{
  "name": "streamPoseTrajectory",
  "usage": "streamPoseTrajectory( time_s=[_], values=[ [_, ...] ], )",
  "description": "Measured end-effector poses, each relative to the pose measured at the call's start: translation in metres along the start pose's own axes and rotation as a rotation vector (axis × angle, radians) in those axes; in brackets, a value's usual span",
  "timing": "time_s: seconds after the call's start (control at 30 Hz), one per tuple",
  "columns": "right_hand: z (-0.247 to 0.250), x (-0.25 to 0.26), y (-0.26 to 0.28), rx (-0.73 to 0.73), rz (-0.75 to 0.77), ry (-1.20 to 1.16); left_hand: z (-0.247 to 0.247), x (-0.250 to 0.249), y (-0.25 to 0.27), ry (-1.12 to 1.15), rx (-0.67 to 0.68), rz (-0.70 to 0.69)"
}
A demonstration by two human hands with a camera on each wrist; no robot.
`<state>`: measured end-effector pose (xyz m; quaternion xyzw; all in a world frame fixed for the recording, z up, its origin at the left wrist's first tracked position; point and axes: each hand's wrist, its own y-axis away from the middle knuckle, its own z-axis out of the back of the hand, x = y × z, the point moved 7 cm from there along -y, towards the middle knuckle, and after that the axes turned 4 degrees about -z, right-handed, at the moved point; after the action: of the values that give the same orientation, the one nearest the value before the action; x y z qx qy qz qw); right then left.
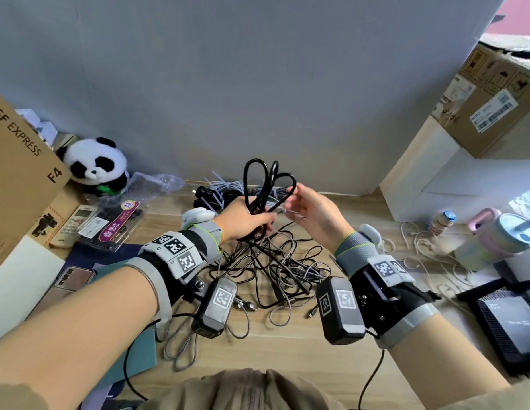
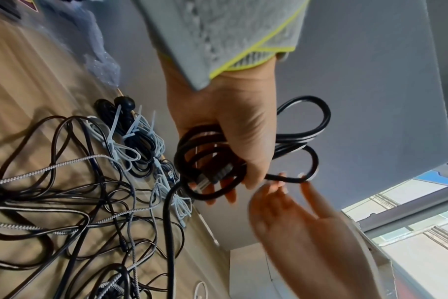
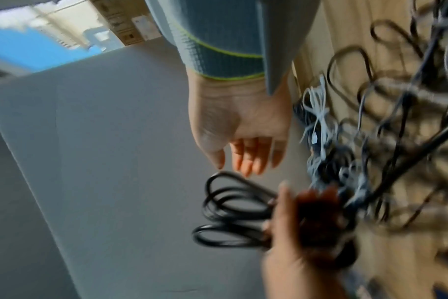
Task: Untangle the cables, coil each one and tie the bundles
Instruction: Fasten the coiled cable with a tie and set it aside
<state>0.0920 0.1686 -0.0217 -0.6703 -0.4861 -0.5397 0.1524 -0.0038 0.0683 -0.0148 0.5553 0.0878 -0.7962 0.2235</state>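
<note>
My left hand (image 1: 246,220) grips a coil of thick black cable (image 1: 269,179) above the table, its loops standing up past the fingers. In the left wrist view the coil (image 2: 304,137) fans out on both sides of the left hand (image 2: 233,125). My right hand (image 1: 311,211) is beside the loops with straight, spread fingers; the fingertips (image 2: 279,184) reach one loop's end. Nothing shows in the right hand (image 3: 243,129). One strand runs down from the coil into a tangle of black and braided cables (image 1: 275,267) on the wooden table.
Tied bundles with pale zip ties (image 1: 228,187) lie by the grey wall. On the left are a panda plush (image 1: 95,164), a cardboard box (image 1: 18,161), a remote (image 1: 74,223) and a phone (image 1: 75,278). On the right stand a white box (image 1: 453,179), a pink cup (image 1: 500,232) and a black device (image 1: 512,324).
</note>
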Motion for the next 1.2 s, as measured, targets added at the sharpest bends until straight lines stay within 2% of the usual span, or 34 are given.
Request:
streamPoseTrajectory(
  time_s=[0.07,0.13,0.2,0.27,0.43,0.53,0.63,0.77,1.0,1.1,1.2],
  values=[
    [0.011,-0.028,-0.001,0.022,-0.153,0.426,0.002,0.000,0.003,0.068,-0.008,0.003],
    [0.015,-0.059,0.006,0.151,-0.346,0.824,0.004,0.004,0.003,0.080,-0.005,0.013],
    [0.014,-0.082,0.017,0.286,-0.484,0.932,0.008,0.010,0.004,0.103,-0.005,0.040],
    [0.012,-0.086,0.022,0.316,-0.517,0.903,0.010,0.022,0.004,0.146,-0.001,0.085],
    [0.028,-0.050,0.016,0.106,-0.407,0.645,0.008,0.045,0.013,0.100,0.073,0.168],
    [0.026,-0.037,0.015,0.093,-0.345,0.504,-0.001,0.050,0.021,0.188,0.135,0.256],
    [0.019,-0.033,0.013,0.041,-0.282,0.394,-0.013,0.046,0.027,0.160,0.211,0.304],
    [0.012,-0.033,0.005,-0.019,-0.203,0.307,-0.024,0.043,0.027,0.140,0.269,0.278],
    [0.017,-0.039,0.002,-0.127,-0.136,0.316,-0.034,0.040,0.030,0.266,0.274,0.341],
    [0.012,-0.046,0.000,-0.087,-0.147,0.179,-0.048,0.040,0.031,0.288,0.329,0.381],
    [0.008,-0.047,-0.003,-0.132,-0.137,0.195,-0.062,0.040,0.027,0.142,0.364,0.362]
  ],
)
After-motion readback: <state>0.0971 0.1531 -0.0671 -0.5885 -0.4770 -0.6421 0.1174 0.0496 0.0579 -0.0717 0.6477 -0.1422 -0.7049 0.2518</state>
